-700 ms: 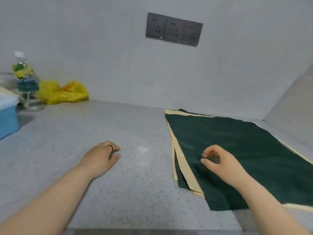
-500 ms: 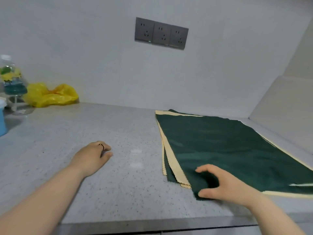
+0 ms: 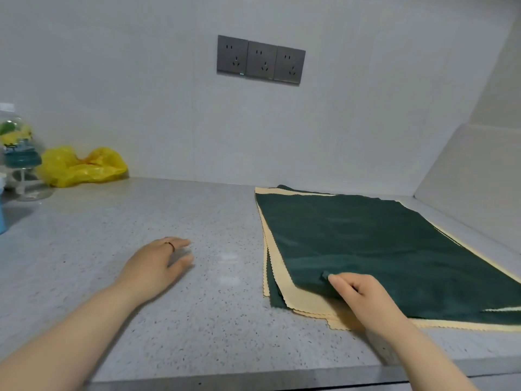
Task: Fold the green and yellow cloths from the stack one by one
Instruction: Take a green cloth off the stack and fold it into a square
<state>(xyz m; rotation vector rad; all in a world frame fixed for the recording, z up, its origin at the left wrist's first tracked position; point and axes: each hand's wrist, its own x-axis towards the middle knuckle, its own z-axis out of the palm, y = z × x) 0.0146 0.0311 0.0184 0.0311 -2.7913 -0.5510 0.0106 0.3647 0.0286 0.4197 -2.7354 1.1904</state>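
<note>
A stack of flat cloths lies on the right half of the grey speckled counter (image 3: pixel 214 320). A dark green cloth (image 3: pixel 375 246) is on top; pale yellow cloths (image 3: pixel 307 301) and another green one show at the left and near edges. My right hand (image 3: pixel 358 294) pinches the top green cloth's near-left corner and has lifted it slightly off the yellow layer. My left hand (image 3: pixel 158 266), wearing a ring, hovers low over the bare counter left of the stack, fingers loosely apart and holding nothing.
A yellow plastic bag (image 3: pixel 81 166) lies against the back wall at far left, next to a clear bottle (image 3: pixel 17 153) and a blue container's edge (image 3: pixel 2 215). A triple wall socket (image 3: pixel 260 60) is above. The counter's front edge runs along the bottom.
My right hand came down from above the green cloth to its near-left corner, took hold of it and pulled it up and back, baring the yellow cloth. My left hand stayed put.
</note>
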